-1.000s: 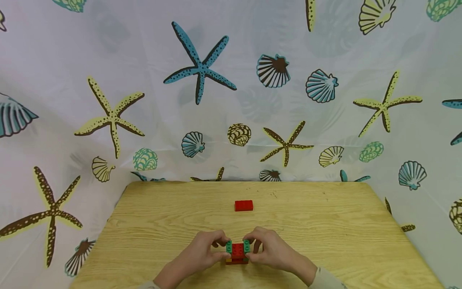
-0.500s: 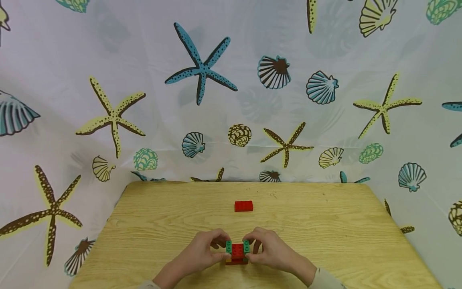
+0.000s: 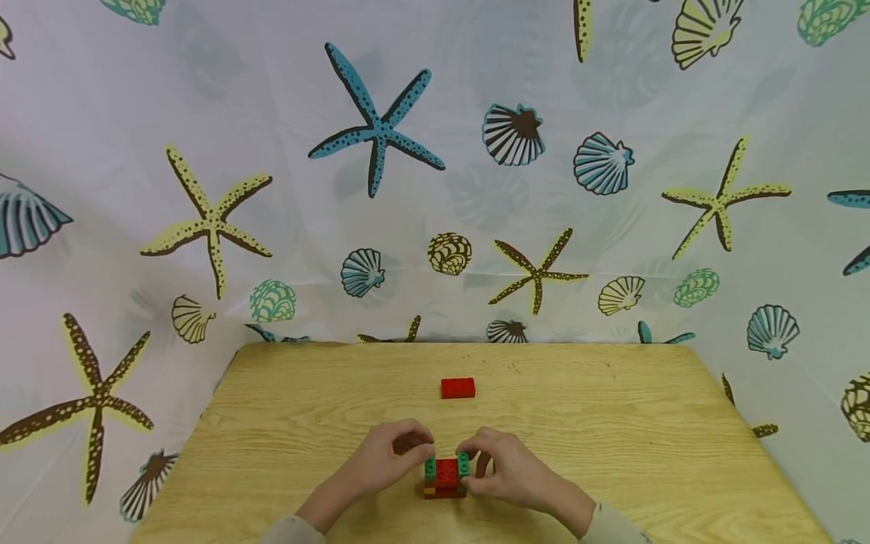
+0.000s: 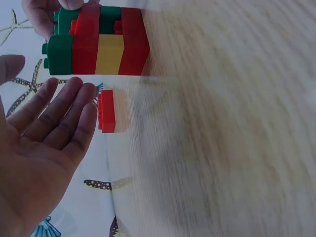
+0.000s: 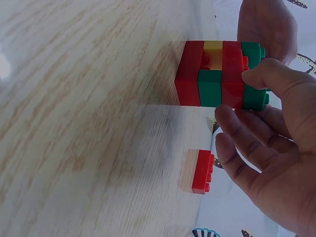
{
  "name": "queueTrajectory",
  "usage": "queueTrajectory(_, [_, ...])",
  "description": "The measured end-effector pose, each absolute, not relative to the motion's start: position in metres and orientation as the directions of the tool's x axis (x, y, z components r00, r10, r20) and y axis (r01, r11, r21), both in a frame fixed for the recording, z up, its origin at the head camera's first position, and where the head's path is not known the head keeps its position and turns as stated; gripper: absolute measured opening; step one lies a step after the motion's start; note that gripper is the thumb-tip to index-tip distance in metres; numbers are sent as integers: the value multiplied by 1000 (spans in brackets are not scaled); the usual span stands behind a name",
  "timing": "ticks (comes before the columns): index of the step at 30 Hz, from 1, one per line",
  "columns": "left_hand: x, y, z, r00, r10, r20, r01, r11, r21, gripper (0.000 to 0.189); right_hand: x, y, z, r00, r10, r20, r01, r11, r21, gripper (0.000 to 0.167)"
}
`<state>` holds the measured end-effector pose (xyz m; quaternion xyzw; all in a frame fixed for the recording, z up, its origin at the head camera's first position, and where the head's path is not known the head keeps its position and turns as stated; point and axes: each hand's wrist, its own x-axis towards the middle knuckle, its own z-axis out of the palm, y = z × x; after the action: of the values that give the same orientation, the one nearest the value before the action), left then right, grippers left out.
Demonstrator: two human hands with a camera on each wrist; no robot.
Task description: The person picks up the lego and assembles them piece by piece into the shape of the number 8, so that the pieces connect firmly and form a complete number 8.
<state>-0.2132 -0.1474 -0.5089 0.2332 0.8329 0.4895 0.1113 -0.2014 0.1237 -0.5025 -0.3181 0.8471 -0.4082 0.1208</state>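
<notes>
A stack of toy building bricks [image 3: 445,474] stands near the front of the wooden table, between both hands. It has a red base, a yellow brick [image 4: 110,54] and a green one [image 5: 210,88] above it, then a red layer. Two green bricks top the ends. My right hand [image 3: 510,468] pinches the right top green brick [image 3: 464,464], thumb on the near side and fingers beyond. My left hand [image 3: 387,459] is beside the left top green brick [image 4: 60,54], fingers relaxed, with a visible gap from the stack in the left wrist view.
A single red brick [image 3: 458,388] lies farther back on the wooden table [image 3: 326,393]. White cloth [image 3: 408,204] printed with starfish and shells hangs behind the table and at both sides.
My left hand has let go of the left green brick and drawn slightly back and up. The right hand keeps its pinch; the stack and the loose red brick have not moved.
</notes>
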Motion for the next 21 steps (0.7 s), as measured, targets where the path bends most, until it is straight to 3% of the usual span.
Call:
queueTrajectory(11, [-248, -131, -524, -954, 284, 98, 232, 493, 838, 26, -201, 123, -503, -769, -637, 52, -445, 475, -760, 31])
queueTrajectory(21, [-269, -116, -532, -970, 218, 112, 215, 537, 816, 32, -200, 122, -502, -771, -634, 55, -448, 479, -755, 31])
